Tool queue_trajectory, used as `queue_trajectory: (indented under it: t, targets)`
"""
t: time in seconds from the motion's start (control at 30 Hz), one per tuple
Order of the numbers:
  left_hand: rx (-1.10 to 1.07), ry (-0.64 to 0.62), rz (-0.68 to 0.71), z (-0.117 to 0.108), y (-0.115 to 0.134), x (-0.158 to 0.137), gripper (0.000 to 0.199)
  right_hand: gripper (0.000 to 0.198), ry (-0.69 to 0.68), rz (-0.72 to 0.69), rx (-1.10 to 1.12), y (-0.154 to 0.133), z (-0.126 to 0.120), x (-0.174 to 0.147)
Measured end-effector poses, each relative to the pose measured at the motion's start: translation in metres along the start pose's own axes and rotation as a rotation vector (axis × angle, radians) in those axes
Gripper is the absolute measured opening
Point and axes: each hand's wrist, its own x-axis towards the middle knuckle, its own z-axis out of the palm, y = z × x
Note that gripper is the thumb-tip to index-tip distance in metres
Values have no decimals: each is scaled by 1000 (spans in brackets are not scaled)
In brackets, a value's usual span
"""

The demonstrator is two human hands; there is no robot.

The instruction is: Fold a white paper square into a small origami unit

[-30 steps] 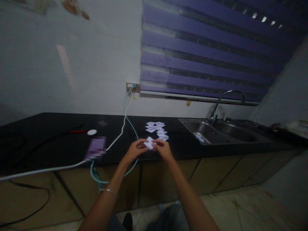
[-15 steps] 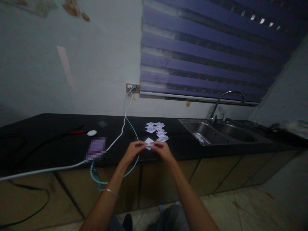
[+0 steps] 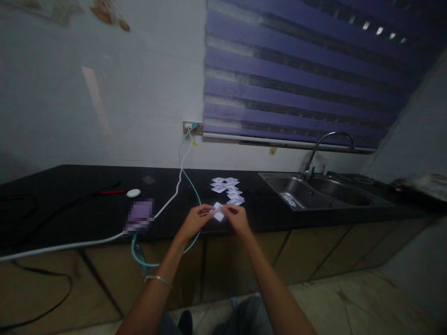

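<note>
Far left on the black stone countertop (image 3: 70, 209): a thin red-and-black cable (image 3: 104, 191), then a small white oval puck (image 3: 133, 192), then a blurred purple patch (image 3: 139, 215). From the beige wall socket (image 3: 193, 126) down across the counter, a white cable (image 3: 167, 202) and a teal cable (image 3: 190, 184), the teal one looping over the counter edge just beside the left wrist. Behind the hands, a cluster of small white folded paper squares (image 3: 227, 190) lying flat, near but apart from the fingers. Further right, a steel double sink (image 3: 324, 195) with a curved tap (image 3: 328, 144), well apart.

Left hand (image 3: 196, 219) with a silver bangle (image 3: 158, 279), fingertips pinched on the left edge of a small white paper piece (image 3: 219, 211). Right hand (image 3: 236, 218) facing it, fingertips pinched on the right edge. Paper held between both hands just above the counter's front edge, both forearms stretched forward, nothing between hands and paper.
</note>
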Motion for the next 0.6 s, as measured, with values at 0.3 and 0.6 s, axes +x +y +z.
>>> queue_trajectory:
  t: [0.3,0.6]
  targets:
    - [15,78,43,0,-4,-1,29,27,-104,52,39,2,-3,-2]
    - [10,12,-11,3,-11,2,42,42,-72,128,138,-4,4,-3]
